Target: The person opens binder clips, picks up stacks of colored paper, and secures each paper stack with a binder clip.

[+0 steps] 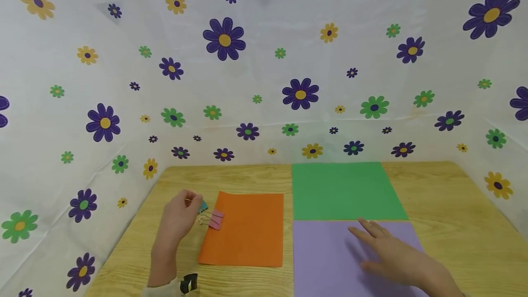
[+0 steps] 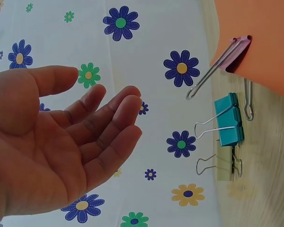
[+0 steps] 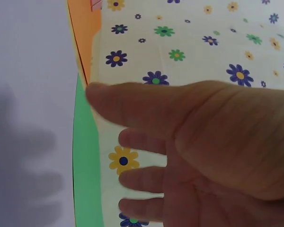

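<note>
My left hand (image 1: 178, 219) hovers left of the orange paper (image 1: 253, 230), its fingers loosely bent and nothing held in them. Close to its fingertips in the head view is a teal binder clip (image 1: 203, 206). The left wrist view shows that teal clip (image 2: 230, 119) on the table beside a pale yellow binder clip (image 2: 223, 165), apart from the hand. A pink binder clip (image 1: 216, 220) sits on the orange paper's left edge, its wire handles pointing left. My right hand (image 1: 392, 255), fingers spread and holding nothing, hovers over the purple sheet (image 1: 319, 255) and casts a shadow on it.
Behind the purple sheet a green sheet (image 1: 342, 191) lies on the wooden table (image 1: 462, 223). White cloth (image 1: 264, 72) printed with flowers rises as a wall at the back and both sides.
</note>
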Available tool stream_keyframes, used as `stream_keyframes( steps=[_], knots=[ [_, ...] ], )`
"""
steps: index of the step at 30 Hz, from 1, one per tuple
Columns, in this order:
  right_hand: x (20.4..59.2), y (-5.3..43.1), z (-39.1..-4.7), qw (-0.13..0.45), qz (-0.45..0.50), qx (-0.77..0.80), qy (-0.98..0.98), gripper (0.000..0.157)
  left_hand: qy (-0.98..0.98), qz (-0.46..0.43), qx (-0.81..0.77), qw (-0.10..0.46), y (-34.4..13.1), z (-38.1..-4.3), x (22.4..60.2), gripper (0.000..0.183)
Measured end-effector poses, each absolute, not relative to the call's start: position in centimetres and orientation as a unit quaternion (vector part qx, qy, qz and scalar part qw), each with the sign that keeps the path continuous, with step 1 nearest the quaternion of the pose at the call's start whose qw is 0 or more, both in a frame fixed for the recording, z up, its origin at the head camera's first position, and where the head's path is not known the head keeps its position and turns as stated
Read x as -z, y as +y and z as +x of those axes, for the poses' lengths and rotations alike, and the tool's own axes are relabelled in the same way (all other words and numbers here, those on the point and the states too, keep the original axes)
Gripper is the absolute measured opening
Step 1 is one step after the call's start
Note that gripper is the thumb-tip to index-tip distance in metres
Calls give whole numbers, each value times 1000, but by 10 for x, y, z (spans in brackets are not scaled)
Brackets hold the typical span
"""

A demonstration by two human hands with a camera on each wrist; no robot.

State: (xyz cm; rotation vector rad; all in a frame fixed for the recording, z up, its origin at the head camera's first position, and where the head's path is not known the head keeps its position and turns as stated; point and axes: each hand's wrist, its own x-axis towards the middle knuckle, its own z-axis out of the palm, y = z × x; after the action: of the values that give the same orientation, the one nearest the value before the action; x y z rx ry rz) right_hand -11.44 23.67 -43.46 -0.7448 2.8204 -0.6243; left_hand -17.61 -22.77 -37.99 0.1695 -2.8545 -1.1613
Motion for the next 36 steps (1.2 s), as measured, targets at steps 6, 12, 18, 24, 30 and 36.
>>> stream_keyframes(
  steps=[6,12,18,24,30,36],
  knots=[
    [440,226,-111,101,-201,172,959,69,-926,66,371,23,-235,-177,382,38],
    [441,215,-105,111,-183,171,962,68,-925,69,374,14,-238,-177,380,42],
    [445,212,-104,94,-211,155,961,52,-927,72,368,14,-241,-177,381,45],
    [446,220,-108,44,-296,155,942,62,-925,72,372,18,-243,-179,383,41],
    [456,228,-106,6,-321,138,937,72,-924,76,375,17,-247,-177,386,43],
    [462,223,-102,97,-244,159,952,75,-925,74,371,26,-250,-179,387,43]
  ],
)
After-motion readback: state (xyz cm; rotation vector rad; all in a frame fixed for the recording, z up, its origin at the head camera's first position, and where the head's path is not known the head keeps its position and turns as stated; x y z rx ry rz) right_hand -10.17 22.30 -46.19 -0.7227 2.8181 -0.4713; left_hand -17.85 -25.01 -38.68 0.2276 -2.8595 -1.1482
